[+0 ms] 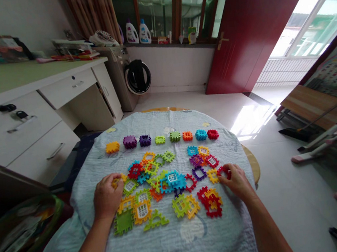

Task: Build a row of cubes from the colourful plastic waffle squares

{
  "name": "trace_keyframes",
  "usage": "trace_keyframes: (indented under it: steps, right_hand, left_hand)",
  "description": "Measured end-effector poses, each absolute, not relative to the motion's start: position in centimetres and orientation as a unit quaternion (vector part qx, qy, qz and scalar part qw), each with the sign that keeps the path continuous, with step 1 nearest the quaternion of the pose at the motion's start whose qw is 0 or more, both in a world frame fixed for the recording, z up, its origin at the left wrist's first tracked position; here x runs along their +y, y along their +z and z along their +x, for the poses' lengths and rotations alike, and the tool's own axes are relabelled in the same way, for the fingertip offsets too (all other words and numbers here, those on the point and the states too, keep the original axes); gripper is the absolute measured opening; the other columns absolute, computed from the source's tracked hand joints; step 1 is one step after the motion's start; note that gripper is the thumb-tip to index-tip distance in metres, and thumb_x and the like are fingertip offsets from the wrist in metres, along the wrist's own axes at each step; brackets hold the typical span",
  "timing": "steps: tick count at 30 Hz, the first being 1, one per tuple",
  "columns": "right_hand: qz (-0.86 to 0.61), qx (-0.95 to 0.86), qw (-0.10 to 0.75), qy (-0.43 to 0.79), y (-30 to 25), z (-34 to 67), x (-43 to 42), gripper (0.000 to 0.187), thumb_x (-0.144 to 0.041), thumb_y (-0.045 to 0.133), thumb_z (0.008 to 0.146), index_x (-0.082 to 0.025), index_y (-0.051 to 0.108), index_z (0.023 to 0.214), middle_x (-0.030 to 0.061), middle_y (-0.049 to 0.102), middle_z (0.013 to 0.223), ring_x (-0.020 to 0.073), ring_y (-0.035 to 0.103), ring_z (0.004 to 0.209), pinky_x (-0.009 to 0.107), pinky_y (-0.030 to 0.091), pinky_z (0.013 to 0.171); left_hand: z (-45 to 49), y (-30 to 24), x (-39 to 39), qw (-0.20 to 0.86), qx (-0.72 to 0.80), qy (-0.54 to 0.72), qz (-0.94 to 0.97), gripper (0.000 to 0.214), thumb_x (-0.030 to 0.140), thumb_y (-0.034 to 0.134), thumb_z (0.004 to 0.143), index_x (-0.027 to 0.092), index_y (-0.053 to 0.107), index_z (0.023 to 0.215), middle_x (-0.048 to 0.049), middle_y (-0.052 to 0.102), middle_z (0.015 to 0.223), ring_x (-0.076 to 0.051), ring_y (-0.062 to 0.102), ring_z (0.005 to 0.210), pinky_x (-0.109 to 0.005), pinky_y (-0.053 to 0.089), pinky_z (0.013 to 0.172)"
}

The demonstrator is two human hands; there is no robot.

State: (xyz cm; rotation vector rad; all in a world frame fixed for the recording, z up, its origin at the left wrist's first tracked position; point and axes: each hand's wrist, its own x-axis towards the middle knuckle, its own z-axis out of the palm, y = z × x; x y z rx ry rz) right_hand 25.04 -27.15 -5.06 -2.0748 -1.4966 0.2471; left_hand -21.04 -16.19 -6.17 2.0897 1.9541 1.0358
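Several colourful interlocking plastic tiles (168, 183) lie scattered on a pale blue cloth (174, 244) over a round table. A row of built cubes (161, 139) in orange, purple, green, blue and red stands along the far side. My left hand (106, 197) rests at the left of the pile, fingers curled round a yellow tile (118, 180). My right hand (236, 181) is at the right edge of the pile, its fingertips pinching a red tile (223, 171).
A white desk with drawers (26, 118) stands to the left, a washing machine (130, 78) behind the table. A green basket (16, 235) sits low left. A red door (254, 23) and a clothes rack (332, 134) are on the right.
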Motion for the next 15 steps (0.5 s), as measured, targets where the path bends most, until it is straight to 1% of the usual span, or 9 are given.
trace_keyframes:
  steps: [6,9,15]
  right_hand:
    - [-0.763,-0.563,0.315,0.038,-5.2,24.3,-25.5,0.042,-0.036,0.063,0.07,-0.018,0.063,0.108,0.0095,0.066,0.099,0.0251,0.06,0.092,0.041,0.047,0.087]
    - [-0.76,-0.561,0.328,0.03,-4.9,24.1,-23.7,0.042,-0.039,0.064,0.072,-0.017,0.063,0.108,0.0108,0.066,0.1,0.0256,0.06,0.094,0.041,0.047,0.089]
    - [-0.761,-0.571,0.306,0.036,-5.4,23.5,-21.3,0.041,-0.037,0.065,0.073,-0.016,0.063,0.109,0.0109,0.066,0.102,0.0258,0.059,0.097,0.041,0.045,0.092]
  left_hand:
    - [-21.0,-6.1,-16.1,0.047,0.638,0.34,0.689,0.024,0.037,0.047,0.08,0.02,0.063,0.086,-0.0099,0.071,0.095,-0.028,0.064,0.093,-0.042,0.048,0.092]
    - [-21.0,-6.1,-16.1,0.049,0.635,0.341,0.691,0.025,0.037,0.047,0.08,0.019,0.064,0.086,-0.0105,0.07,0.095,-0.029,0.064,0.094,-0.043,0.048,0.092]
    - [-21.0,-6.2,-16.1,0.05,0.635,0.346,0.689,0.025,0.036,0.047,0.081,0.019,0.063,0.087,-0.01,0.07,0.095,-0.028,0.064,0.093,-0.043,0.047,0.093]
